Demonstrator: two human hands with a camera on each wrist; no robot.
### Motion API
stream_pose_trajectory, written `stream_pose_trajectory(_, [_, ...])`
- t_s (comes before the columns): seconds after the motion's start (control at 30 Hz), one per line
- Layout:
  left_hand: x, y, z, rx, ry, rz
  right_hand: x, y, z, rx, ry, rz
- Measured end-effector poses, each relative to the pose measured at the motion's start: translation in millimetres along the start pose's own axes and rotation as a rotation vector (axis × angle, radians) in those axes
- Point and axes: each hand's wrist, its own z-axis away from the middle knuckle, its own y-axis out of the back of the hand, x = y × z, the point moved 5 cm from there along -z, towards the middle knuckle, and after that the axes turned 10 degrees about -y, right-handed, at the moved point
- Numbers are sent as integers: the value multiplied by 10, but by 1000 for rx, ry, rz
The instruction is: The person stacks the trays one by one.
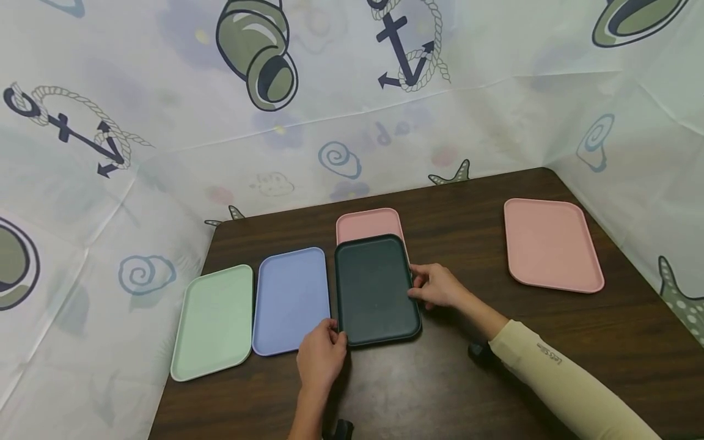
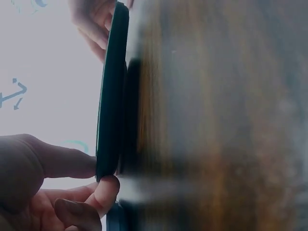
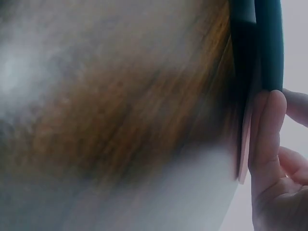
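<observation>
A dark green rectangular tray [image 1: 376, 290] with a raised rim is held level, close over the table, in the middle of the head view. My left hand [image 1: 321, 354] pinches its lower left edge, thumb on top and fingers beneath, as the left wrist view shows. At the right edge, my right hand [image 1: 437, 286] grips the same tray, its fingertips [image 3: 275, 103] under the rim. Part of a pink tray [image 1: 368, 224] shows from behind the dark green one, which covers the rest of it. Just left of my left hand lies a blue tray [image 1: 291, 293].
A pale green tray [image 1: 214, 324] lies at the far left, beside the blue one. Another pink tray [image 1: 552, 244] sits apart at the right of the brown wooden table [image 1: 396, 391]. A white cloth [image 1: 352, 134] with sea prints hangs behind the table and along both sides.
</observation>
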Motion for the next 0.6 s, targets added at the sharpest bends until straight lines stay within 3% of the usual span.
stream_pose_trajectory(0.37, [70, -26, -132, 52, -72, -44, -25, 62, -104, -8, -26, -29])
stream_pose_trajectory(0.6, [64, -4, -253, 42, -99, -28, -24, 103, -163, 27, -38, -36])
